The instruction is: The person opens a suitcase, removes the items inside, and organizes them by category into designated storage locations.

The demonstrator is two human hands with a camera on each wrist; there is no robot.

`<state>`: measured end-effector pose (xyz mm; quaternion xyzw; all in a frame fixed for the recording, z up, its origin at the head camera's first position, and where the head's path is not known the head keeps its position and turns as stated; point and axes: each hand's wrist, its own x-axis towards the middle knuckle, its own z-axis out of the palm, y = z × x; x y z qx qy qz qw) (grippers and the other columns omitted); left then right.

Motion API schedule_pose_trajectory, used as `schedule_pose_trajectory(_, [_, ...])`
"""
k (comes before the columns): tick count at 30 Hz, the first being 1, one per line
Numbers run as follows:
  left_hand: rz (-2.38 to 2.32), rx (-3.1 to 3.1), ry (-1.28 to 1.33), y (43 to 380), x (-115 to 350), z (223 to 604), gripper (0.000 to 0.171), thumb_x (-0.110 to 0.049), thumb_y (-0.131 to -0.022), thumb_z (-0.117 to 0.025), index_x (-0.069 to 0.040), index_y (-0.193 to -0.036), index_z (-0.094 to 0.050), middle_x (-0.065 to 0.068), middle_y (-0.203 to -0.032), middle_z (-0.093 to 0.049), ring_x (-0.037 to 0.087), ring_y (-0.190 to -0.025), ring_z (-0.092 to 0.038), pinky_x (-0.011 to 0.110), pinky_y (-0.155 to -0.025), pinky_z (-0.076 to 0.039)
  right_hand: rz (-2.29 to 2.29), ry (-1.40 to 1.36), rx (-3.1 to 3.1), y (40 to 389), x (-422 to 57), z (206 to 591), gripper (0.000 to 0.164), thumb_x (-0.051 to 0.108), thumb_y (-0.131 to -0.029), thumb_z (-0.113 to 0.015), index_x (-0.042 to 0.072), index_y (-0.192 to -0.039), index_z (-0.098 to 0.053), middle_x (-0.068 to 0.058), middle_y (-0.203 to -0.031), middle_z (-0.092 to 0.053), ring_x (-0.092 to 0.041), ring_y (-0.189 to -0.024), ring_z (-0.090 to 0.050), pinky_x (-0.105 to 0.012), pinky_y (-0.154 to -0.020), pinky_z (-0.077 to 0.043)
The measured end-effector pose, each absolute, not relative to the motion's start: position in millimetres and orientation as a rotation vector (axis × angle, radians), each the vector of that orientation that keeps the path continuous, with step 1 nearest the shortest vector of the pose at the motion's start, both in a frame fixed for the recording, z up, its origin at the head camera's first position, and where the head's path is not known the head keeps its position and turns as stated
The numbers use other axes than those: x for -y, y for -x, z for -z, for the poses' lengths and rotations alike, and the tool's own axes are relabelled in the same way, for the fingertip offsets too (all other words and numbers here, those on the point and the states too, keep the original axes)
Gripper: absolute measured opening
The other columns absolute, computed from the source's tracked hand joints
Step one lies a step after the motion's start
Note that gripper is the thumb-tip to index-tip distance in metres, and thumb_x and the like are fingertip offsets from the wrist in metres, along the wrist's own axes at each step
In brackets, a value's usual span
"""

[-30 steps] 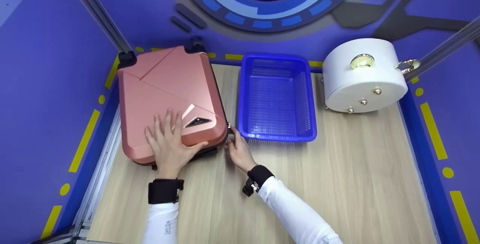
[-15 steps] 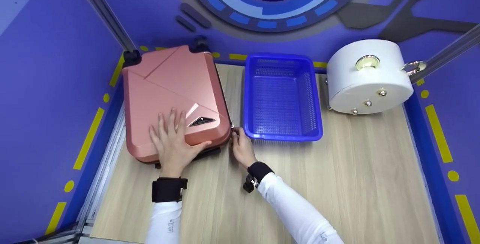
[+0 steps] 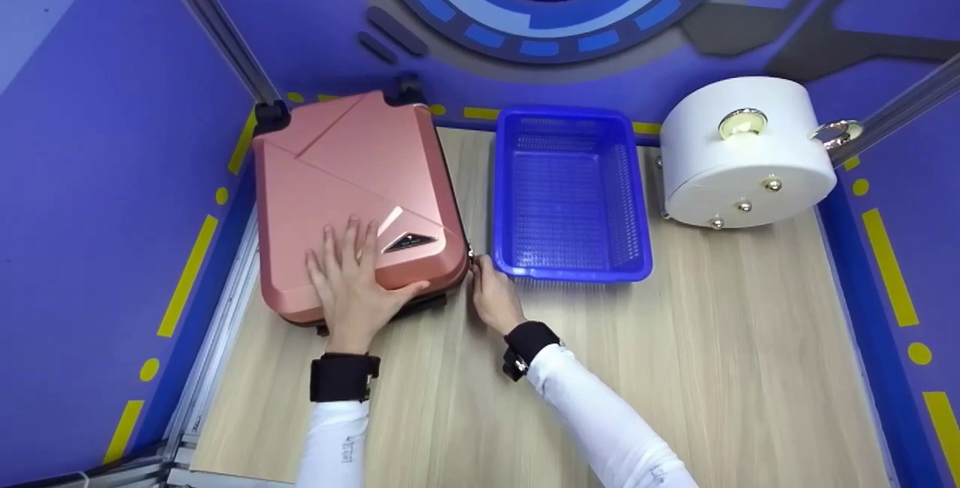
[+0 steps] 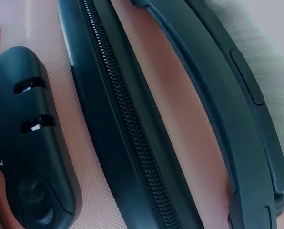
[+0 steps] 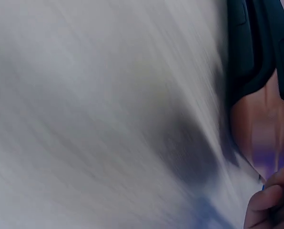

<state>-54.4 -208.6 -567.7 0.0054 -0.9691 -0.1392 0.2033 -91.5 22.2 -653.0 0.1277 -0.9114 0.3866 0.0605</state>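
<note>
A rose-pink hard-shell suitcase (image 3: 352, 166) lies flat at the left, wheels toward the back wall. My left hand (image 3: 352, 293) rests on its lid with fingers spread, the thumb over the front edge. At the front right corner my right hand (image 3: 496, 299) pinches a small metal zipper pull (image 3: 471, 251); its fingertips partly hide the pull. The left wrist view shows the black zipper (image 4: 127, 109) along the side, between a combination lock (image 4: 32, 138) and the carrying handle (image 4: 213, 100). Curled fingers (image 5: 270, 195) of my right hand show low in the right wrist view.
Just right of the suitcase stands a blue plastic basket (image 3: 574, 276), close to my right hand. A round white case (image 3: 742, 143) with gold rings and studs is at the back right. Blue-purple walls (image 3: 112, 196) enclose the wooden tabletop (image 3: 675, 368).
The head view has shifted slightly, so everything sits a little farther right. My right hand's fingers have drawn in tighter at the zipper pull. The left hand stays on the lid.
</note>
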Motion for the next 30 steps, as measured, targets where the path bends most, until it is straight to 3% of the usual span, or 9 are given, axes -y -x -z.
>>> schedule_pose_trajectory(7, [0.4, 2.716, -0.03, 55, 207, 568, 0.128, -0.09, -0.06, -0.071, -0.02, -0.163, -0.037, 0.008, -0.171, -0.026, 0.043, -0.157, -0.015, 0.067, -0.122, -0.005, -1.107, -0.511, 2.739, 89, -31, 649, 0.013, 0.005, -0.105, -0.055, 0.003, -0.116, -0.061, -0.019, -0.082, -0.072, -0.039, -0.072, -0.073, -0.051, -0.059, -0.056])
schedule_pose_trajectory(16, [0.33, 2.701, -0.103, 56, 195, 566, 0.126, -0.091, -0.062, -0.067, -0.022, -0.162, -0.038, 0.011, -0.169, -0.029, 0.046, -0.155, -0.019, 0.068, -0.121, -0.011, -1.083, -0.503, 2.808, 85, -40, 649, 0.011, 0.008, -0.106, -0.053, 0.006, -0.112, -0.061, -0.015, -0.1, -0.077, -0.04, -0.078, -0.074, -0.053, -0.062, -0.058])
schedule_pose_trajectory(23, [0.256, 2.769, -0.2, 58, 180, 564, 0.127, -0.094, -0.066, -0.06, -0.022, -0.165, -0.03, 0.01, -0.172, -0.023, 0.047, -0.157, -0.014, 0.069, -0.121, -0.01, -1.025, -0.524, 2.804, 80, -46, 652, 0.006, 0.01, -0.106, -0.052, 0.008, -0.105, -0.058, -0.014, -0.081, -0.071, -0.038, -0.066, -0.07, -0.051, -0.053, -0.054])
schedule_pose_trajectory(30, [0.23, 2.772, -0.29, 61, 160, 563, 0.128, -0.095, -0.067, -0.058, -0.019, -0.166, -0.028, 0.013, -0.172, -0.021, 0.049, -0.156, -0.013, 0.071, -0.12, -0.01, -1.016, -0.531, 2.763, 67, -45, 656, 0.009, 0.013, -0.107, -0.052, 0.008, -0.105, -0.059, -0.013, -0.08, -0.072, -0.037, -0.065, -0.071, -0.051, -0.051, -0.053])
